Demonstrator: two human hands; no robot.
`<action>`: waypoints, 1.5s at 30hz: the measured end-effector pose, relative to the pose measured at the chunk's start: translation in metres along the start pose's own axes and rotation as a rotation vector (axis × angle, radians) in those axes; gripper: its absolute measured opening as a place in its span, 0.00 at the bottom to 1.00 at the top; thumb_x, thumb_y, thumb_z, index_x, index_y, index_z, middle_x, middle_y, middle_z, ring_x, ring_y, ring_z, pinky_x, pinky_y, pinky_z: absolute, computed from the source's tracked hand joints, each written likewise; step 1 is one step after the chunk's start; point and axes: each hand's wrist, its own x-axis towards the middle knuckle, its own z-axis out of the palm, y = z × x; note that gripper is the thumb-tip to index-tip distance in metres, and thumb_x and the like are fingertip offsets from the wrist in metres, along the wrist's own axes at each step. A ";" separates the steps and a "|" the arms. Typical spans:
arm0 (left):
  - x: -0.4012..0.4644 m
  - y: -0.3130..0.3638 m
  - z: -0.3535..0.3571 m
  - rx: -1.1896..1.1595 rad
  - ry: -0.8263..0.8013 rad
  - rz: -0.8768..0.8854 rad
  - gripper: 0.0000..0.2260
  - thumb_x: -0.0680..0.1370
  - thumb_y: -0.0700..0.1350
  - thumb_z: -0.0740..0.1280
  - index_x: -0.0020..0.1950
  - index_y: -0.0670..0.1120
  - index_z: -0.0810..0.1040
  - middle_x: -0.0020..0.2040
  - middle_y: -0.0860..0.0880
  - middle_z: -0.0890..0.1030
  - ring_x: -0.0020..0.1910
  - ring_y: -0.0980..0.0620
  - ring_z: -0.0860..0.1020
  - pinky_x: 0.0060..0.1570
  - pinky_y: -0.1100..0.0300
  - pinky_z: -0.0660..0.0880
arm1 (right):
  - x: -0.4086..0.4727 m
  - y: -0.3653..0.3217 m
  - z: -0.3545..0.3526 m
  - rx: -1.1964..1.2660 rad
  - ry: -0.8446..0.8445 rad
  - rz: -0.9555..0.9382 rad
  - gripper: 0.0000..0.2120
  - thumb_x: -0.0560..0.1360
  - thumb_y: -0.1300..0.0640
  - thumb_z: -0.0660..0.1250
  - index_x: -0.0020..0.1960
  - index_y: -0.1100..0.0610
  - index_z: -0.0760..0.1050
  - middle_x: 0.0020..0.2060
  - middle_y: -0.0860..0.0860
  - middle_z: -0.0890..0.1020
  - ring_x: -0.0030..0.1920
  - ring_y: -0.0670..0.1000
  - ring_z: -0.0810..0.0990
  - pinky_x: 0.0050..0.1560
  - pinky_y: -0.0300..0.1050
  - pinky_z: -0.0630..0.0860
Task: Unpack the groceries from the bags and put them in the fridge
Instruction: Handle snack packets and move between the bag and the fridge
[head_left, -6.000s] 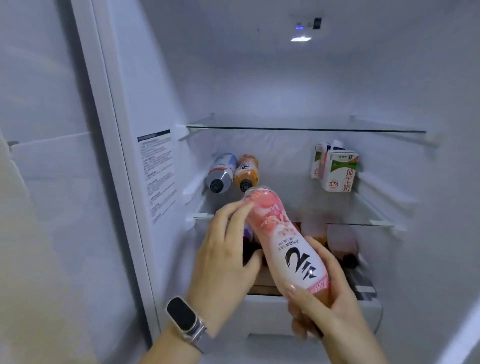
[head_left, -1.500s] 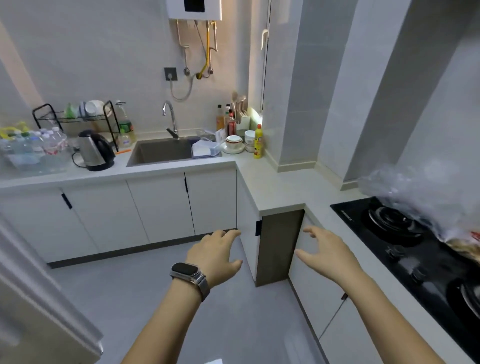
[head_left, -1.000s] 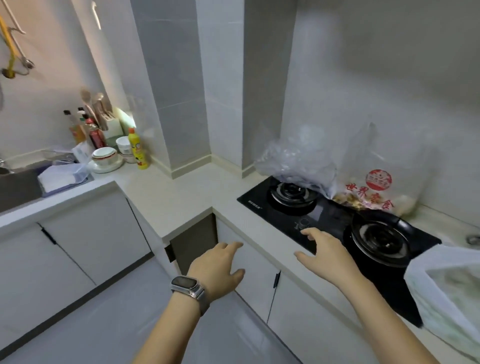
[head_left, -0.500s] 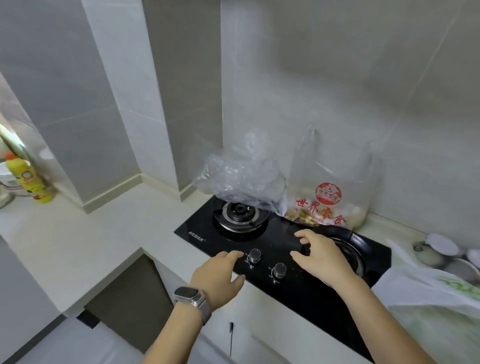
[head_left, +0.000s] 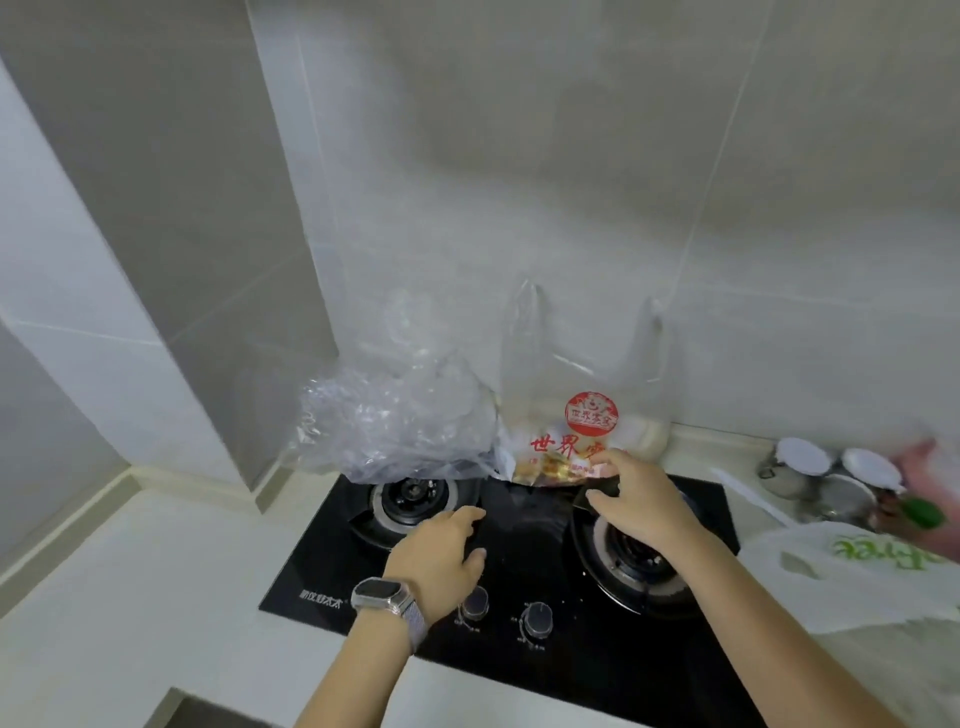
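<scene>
1 head-worn wide-angle view, looking forward and down from close above the black hob set in a pale counter. It faces the tiled wall behind; both forearms enter from the bottom edge.

Left hand and right hand reach forward, fingers relaxed.

We see two bare forearms, no sleeves; the left wrist wears a smartwatch with a dark rectangular face, silver case and grey mesh band; no rings visible.
</scene>
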 end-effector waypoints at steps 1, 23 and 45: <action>0.007 -0.003 0.000 -0.014 -0.006 0.014 0.22 0.79 0.51 0.61 0.73 0.53 0.64 0.65 0.53 0.75 0.63 0.54 0.74 0.60 0.57 0.73 | 0.006 -0.001 0.001 -0.002 0.006 0.002 0.22 0.77 0.54 0.65 0.70 0.51 0.68 0.59 0.50 0.79 0.33 0.42 0.72 0.48 0.44 0.76; 0.052 -0.009 0.031 -0.187 -0.068 -0.041 0.20 0.77 0.46 0.61 0.70 0.54 0.67 0.40 0.62 0.79 0.51 0.57 0.79 0.55 0.58 0.75 | 0.165 0.026 -0.017 -0.266 0.174 -0.024 0.33 0.75 0.61 0.68 0.75 0.57 0.58 0.67 0.55 0.73 0.67 0.56 0.70 0.68 0.49 0.67; 0.167 0.078 0.060 0.232 0.064 0.231 0.19 0.78 0.49 0.52 0.65 0.54 0.74 0.68 0.53 0.73 0.74 0.43 0.58 0.70 0.43 0.56 | 0.111 0.077 0.027 -0.102 -0.689 -0.261 0.12 0.74 0.56 0.57 0.32 0.51 0.63 0.31 0.45 0.65 0.33 0.47 0.64 0.40 0.45 0.62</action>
